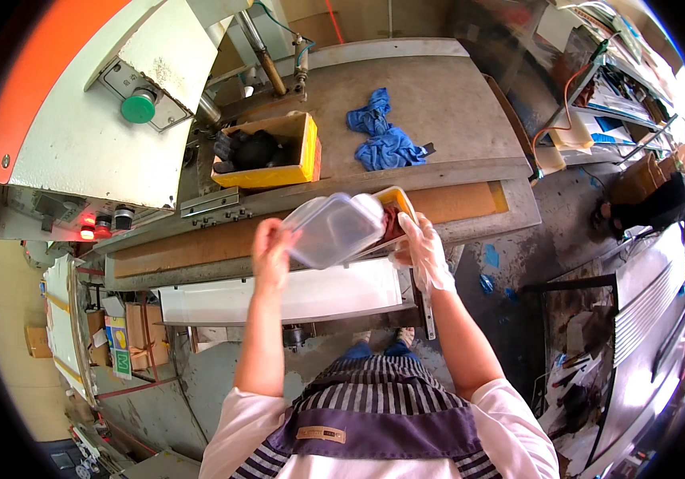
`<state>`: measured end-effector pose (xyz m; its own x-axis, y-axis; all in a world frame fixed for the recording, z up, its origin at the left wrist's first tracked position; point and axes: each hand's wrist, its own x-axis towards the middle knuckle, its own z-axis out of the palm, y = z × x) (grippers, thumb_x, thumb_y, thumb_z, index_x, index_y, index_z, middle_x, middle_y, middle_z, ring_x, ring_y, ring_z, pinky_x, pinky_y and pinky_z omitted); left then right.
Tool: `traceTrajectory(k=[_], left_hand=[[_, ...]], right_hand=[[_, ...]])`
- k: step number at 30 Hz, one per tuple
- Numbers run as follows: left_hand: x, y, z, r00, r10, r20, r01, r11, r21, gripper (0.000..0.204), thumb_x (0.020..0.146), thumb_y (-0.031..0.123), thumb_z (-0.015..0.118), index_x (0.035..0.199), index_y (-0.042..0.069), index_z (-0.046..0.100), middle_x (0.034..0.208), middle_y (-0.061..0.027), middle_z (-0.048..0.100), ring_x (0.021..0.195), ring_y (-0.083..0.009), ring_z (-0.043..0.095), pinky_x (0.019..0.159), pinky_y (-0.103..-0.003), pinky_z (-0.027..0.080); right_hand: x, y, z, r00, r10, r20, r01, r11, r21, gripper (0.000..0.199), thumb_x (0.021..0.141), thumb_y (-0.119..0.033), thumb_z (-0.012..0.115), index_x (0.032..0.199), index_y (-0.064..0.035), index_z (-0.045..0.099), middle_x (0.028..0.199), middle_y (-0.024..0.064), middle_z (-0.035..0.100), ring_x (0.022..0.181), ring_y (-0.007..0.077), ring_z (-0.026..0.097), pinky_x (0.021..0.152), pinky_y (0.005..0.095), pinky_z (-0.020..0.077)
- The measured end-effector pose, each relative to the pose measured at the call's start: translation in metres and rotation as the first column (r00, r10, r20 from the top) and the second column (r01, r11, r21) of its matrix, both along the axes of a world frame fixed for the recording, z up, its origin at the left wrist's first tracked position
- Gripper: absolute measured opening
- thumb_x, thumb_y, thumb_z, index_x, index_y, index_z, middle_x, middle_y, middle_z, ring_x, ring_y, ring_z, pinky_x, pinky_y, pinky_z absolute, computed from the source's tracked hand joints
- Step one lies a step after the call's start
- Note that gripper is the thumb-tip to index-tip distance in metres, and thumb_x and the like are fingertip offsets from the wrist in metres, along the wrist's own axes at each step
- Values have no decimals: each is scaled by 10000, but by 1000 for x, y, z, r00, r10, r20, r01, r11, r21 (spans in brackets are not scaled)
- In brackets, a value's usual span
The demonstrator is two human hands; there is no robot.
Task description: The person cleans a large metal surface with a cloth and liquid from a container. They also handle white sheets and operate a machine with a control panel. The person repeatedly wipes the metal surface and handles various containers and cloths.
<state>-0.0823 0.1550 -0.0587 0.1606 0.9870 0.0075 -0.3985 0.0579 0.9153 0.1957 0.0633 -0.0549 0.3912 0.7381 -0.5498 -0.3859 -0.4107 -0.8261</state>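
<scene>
My left hand (271, 249), blurred by motion, grips the left edge of a clear plastic tub (333, 231). The tub is tilted above the front ledge of the machine bed. Its far right corner overlaps a small yellow-rimmed container (399, 199) with dark red contents, which I cannot make out. My right hand (426, 254), in a thin see-through glove, is closed on the right side of that yellow-rimmed container. The clear tub hides part of the container.
A yellow box (305, 164) with black items stands on the metal worktop (446, 88), left of a crumpled blue cloth (386, 136). At left is a machine housing with a green button (138, 106). A loaded shelf (613, 112) stands right.
</scene>
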Motion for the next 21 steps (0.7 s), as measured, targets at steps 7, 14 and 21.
traceTrajectory(k=[7, 14, 21], left_hand=[[-66, -14, 22, 577, 539, -614, -18, 759, 650, 164, 885, -20, 624, 912, 60, 483, 1015, -75, 581, 901, -181, 568, 835, -287, 462], [-92, -11, -55, 169, 500, -849, 549, 668, 503, 108, 843, 19, 593, 900, 47, 506, 1050, -102, 567, 982, -329, 566, 923, -427, 445], [-51, -8, -29, 74, 415, -907, 511, 765, 392, 355, 746, 54, 705, 1078, 73, 582, 1182, -53, 570, 1158, -324, 515, 1025, -492, 354]], right_hand=[[15, 18, -8, 983, 133, 126, -123, 989, -83, 206, 980, -189, 531, 1163, -95, 544, 688, 77, 597, 476, 182, 616, 410, 317, 518], [35, -14, -19, 995, -88, -47, 86, 995, -44, 117, 976, -159, 528, 1055, -82, 566, 696, 94, 594, 462, 184, 586, 409, 318, 516], [37, -23, -19, 965, -184, -187, 199, 978, 65, 158, 965, -238, 600, 1039, -103, 564, 718, 64, 615, 537, 156, 608, 482, 289, 525]])
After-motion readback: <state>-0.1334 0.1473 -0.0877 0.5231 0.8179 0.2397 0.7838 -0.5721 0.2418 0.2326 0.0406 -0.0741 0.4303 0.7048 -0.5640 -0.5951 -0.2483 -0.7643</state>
